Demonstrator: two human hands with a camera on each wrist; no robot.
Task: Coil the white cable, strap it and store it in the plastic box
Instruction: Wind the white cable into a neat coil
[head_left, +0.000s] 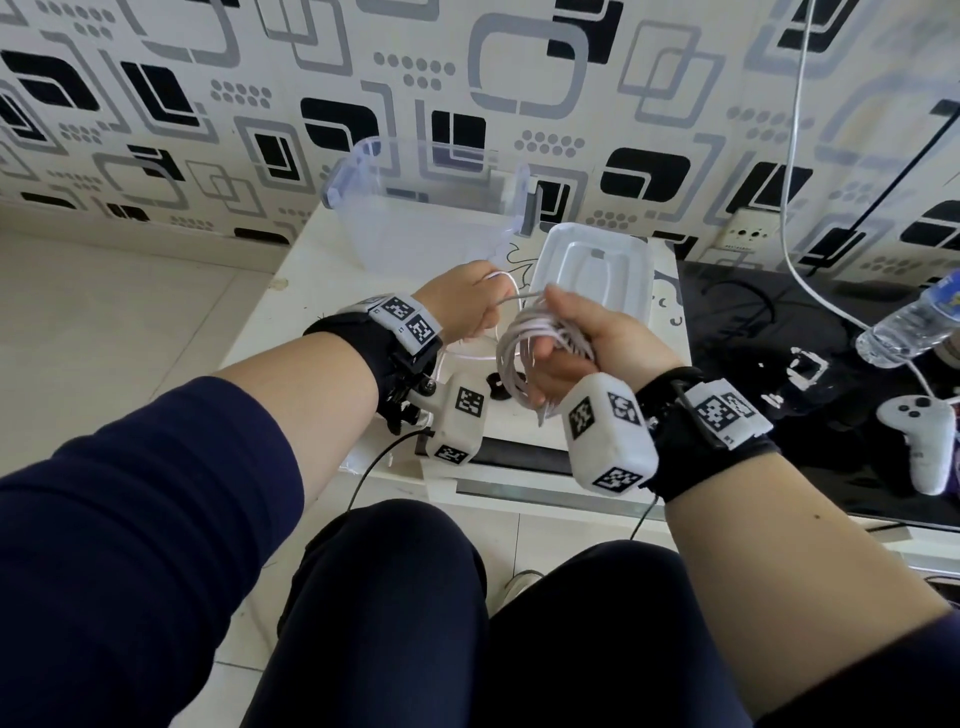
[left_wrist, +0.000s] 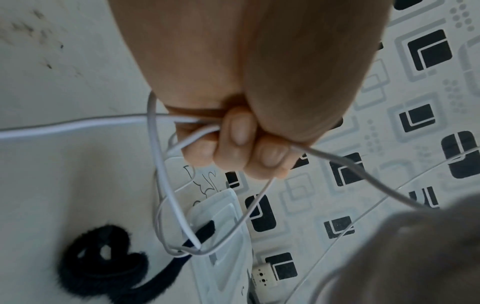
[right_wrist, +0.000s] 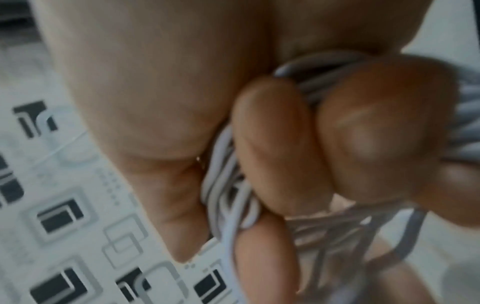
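My right hand (head_left: 561, 338) grips a bundle of several loops of the white cable (head_left: 511, 358) above the white table; its fingers (right_wrist: 272, 148) are curled round the strands (right_wrist: 226, 185). My left hand (head_left: 480, 312), just left of the coil, is closed on a loose stretch of the same cable (left_wrist: 166, 185), which runs between its fingers (left_wrist: 239, 133) and across to the coil. A black strap (head_left: 497, 389) lies curled on the table under the hands, also seen from the left wrist as the strap (left_wrist: 103, 265). The clear plastic box (head_left: 415, 228) stands open behind, apart from both hands.
The box's white lid (head_left: 597, 270) lies right of the box. On the black glass surface (head_left: 753, 338) to the right are a water bottle (head_left: 909, 322) and a white controller (head_left: 924, 441). Another thin white lead (head_left: 795, 156) hangs down the patterned wall by a socket (head_left: 748, 236).
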